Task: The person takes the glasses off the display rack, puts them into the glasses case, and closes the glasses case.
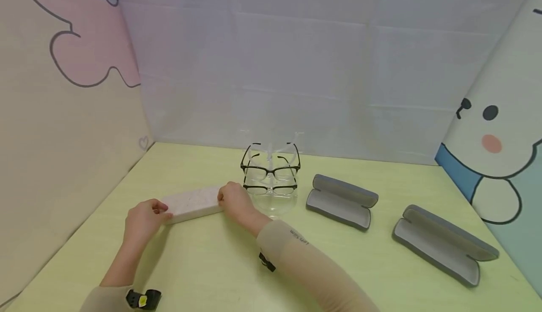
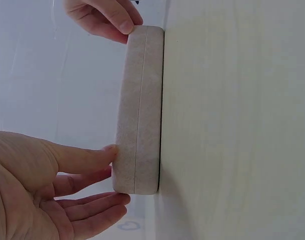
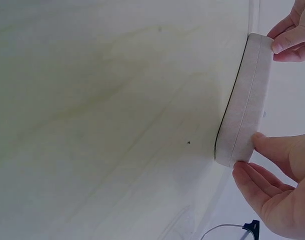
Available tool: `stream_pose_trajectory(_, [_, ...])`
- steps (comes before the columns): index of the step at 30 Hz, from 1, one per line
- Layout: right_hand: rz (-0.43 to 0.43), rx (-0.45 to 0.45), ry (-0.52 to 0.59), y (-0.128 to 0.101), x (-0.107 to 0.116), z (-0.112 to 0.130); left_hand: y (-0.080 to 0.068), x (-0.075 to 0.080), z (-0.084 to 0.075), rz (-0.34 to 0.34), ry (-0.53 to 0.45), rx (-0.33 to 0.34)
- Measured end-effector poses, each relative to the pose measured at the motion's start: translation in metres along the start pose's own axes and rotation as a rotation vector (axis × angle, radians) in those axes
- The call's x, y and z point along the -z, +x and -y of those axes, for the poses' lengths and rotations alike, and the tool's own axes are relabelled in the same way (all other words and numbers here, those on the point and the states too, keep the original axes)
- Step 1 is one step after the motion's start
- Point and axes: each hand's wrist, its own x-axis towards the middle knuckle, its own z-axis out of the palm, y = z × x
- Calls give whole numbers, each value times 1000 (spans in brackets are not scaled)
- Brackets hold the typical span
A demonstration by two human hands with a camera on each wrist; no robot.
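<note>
A pale pinkish-white glasses case lies closed on the table, left of the glasses stand. My left hand holds its left end, the thumb on the upper edge and fingers around the corner, as the left wrist view shows. At the opposite end my right hand holds it in a similar way, thumb on top and fingers at the end face. A thin seam runs along the front of the case. Beside the right hand, black-framed glasses sit on a clear stand, with a second dark-framed pair below.
Two grey glasses cases lie open on the right: a smaller one nearer the stand and a longer one near the table's right edge. The clear stand is close to my right wrist. Printed cloth walls enclose the yellow table.
</note>
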Motion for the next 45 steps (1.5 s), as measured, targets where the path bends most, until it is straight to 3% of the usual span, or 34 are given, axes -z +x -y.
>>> stream_pose_trajectory(9, [34, -76, 138, -4, 0, -1, -1, 3, -8, 29, 22, 12])
stream_pose_trajectory(18, [35, -117, 268, -13, 5, -1, 1, 5, -15, 12, 19, 33])
stream_pose_trajectory(29, [-13, -97, 352, -31, 5, -4, 6, -2, -30, -12, 1, -16])
stream_pose_trajectory(37, [-12, -164, 484, -47, 13, -16, 10, -10, -43, -17, -31, -30])
stream_pose_trajectory(45, [-45, -181, 544, -63, 22, -28, 14, -14, -55, -16, -62, -51])
